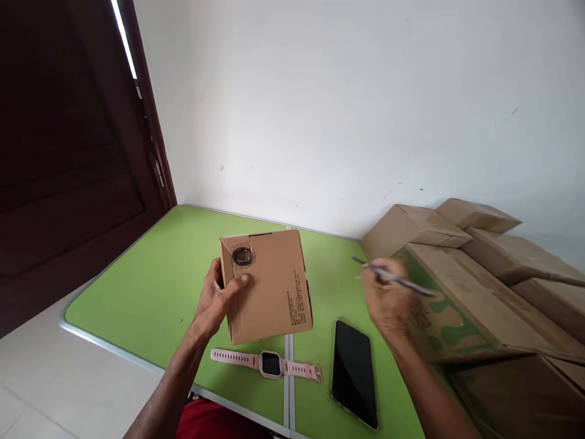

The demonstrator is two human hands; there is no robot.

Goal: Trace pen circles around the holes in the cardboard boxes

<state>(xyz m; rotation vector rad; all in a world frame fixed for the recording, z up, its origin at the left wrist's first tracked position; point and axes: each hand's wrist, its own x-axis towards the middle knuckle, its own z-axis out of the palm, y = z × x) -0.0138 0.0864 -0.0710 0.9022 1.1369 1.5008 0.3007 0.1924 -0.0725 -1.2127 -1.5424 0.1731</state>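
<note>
My left hand (219,296) grips a small brown cardboard box (269,299) by its left side, thumb pressed on the face toward me. Near the box's upper left corner is a round hole (242,256) with dark scribbled lines around it; printed text runs along the right side. Slightly blurred, my right hand (387,292) is closed around a slim pen (397,277), its dark tip pointing left, apart from the box. Below the box, a pink smartwatch (270,364) lies with its strap stretched out. A black smartphone (354,372) rests to the right of the watch.
Several cardboard boxes (461,286) are piled on the right, close to my right forearm. The green folding table (137,280) has a metal edge and a centre seam. Behind it rises a white wall (342,110); a dark door (68,134) stands at the left.
</note>
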